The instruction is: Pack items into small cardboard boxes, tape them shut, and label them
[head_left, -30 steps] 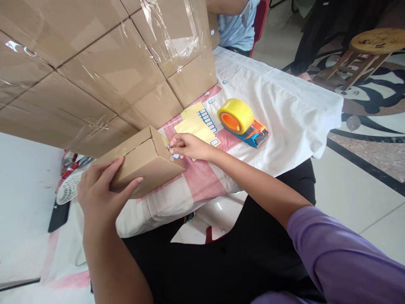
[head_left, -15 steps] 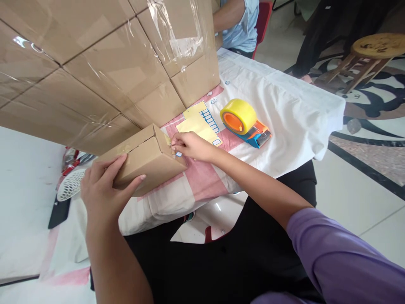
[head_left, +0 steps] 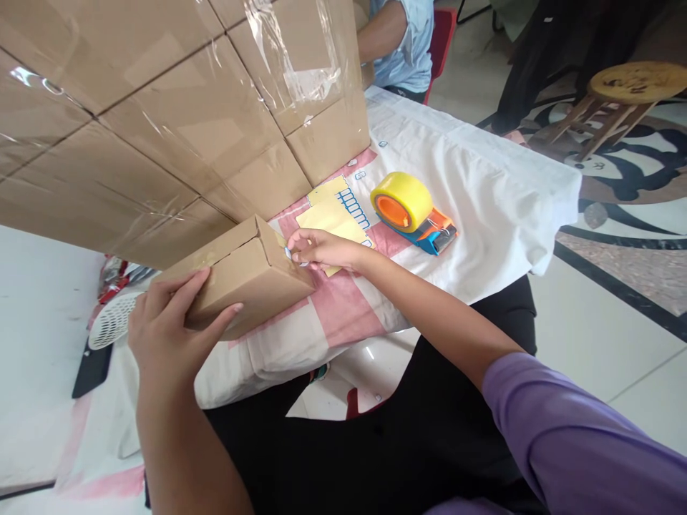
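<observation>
A small closed cardboard box point(head_left: 268, 282) lies on the cloth-covered table in front of me. My left hand point(head_left: 172, 315) grips its left end, fingers over the top and thumb against the near side. At the box's right end, my right hand point(head_left: 319, 250) has thumb and forefinger pinched together. A small white-and-blue sticker point(head_left: 288, 252) shows at those fingertips, against the end face; how far it touches the box is hard to see. Beneath and behind the right hand are yellow sticker sheets point(head_left: 327, 214) with blue-edged labels.
A yellow tape roll in a dispenser point(head_left: 413, 207) rests right of the sheets. Stacked, taped cartons point(head_left: 187, 121) wall off the back left. A white perforated basket point(head_left: 112, 320) is left of my hand. Another person's arm point(head_left: 383, 32) shows behind the cartons; a wooden stool point(head_left: 636, 82) stands far right.
My right fingers have shifted slightly at the box's end, and the small sticker now shows at their tips. My left hand keeps its grip. The whole view has moved a little.
</observation>
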Tool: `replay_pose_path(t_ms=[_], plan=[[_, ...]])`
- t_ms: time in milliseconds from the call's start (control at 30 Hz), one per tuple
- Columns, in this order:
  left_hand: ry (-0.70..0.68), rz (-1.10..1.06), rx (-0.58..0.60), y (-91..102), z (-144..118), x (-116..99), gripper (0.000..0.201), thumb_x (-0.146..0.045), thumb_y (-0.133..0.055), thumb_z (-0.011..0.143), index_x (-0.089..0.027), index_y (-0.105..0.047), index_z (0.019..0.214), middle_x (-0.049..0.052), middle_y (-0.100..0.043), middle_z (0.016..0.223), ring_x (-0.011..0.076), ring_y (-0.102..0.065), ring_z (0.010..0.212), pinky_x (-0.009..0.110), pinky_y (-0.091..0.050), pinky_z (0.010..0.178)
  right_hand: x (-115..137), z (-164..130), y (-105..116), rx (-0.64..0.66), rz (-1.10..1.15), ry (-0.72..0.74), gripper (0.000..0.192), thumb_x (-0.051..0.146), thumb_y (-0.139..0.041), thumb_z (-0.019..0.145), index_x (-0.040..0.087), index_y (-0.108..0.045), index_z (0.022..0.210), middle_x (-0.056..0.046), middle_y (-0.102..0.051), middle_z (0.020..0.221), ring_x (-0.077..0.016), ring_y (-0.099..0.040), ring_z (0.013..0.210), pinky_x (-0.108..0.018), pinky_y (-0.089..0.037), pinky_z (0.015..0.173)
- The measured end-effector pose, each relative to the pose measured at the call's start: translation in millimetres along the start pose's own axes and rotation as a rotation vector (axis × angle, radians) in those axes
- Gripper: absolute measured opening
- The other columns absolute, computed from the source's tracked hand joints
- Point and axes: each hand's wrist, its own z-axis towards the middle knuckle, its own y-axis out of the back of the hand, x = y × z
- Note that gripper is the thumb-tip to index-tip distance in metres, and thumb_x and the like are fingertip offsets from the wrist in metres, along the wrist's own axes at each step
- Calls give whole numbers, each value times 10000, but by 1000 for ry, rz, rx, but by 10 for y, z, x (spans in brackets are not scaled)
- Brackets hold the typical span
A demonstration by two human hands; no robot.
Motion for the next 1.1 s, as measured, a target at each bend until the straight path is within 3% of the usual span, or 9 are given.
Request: replay_pose_path(t_ms=[100,367,533,733,867,1000,1100], plan=[[12,-3,11,7,3,-10,662,-522,-807,766,-319,-652,1376,89,-691,1185,320,-652,1084,468,-491,1023,16,-14,-46,-3,70,-35,158,41,-591,892,176,-508,886,92,-532,657,-19,-426,428,-95,-281,368],[-14,-2,-1,0,4,6,658,-507,-817,761,-308,-657,1368,90,-692,1162,306,-653,1066,457,-496,1012,54,-1,-149,-174,47,-28,169,25,-595,906,176,-520,909,88,-565,606,-33,-430,402,-92,-292,338],[-16,15,0,6,10,-6,641,-513,-809,769,-287,-669,1353,98,-695,1161,309,-653,1063,455,-498,999,59,2,-123,-117,68,-27,188,26,-592,896,174,-504,823,86,-529,566,-40,-395,394,-112,-258,331],[-25,11,-2,6,12,-7,645,-507,-807,771,-300,-661,1364,99,-690,1152,317,-655,1069,454,-503,986,56,1,-130,-136,86,-13,193,2,-591,867,176,-509,860,91,-548,578,-36,-400,388,-111,-273,349],[-16,10,-2,12,7,-7,648,-500,-808,772,-319,-651,1374,89,-686,1157,311,-651,1080,448,-496,997,14,40,-116,-136,88,28,218,8,-607,830,183,-486,782,97,-502,542,-37,-376,393,-112,-246,351],[-13,7,2,13,7,-15,638,-507,-801,778,-314,-654,1368,92,-683,1168,312,-648,1087,449,-488,1008,-40,91,-97,-170,65,71,184,18,-611,807,176,-541,870,77,-574,595,-52,-438,435,-121,-319,387],[-9,17,7,8,10,-19,631,-519,-795,780,-318,-657,1362,89,-681,1166,314,-647,1092,446,-486,1006,-52,103,-89,-157,16,116,146,17,-602,792,156,-566,819,53,-609,655,-45,-451,465,-126,-349,422]])
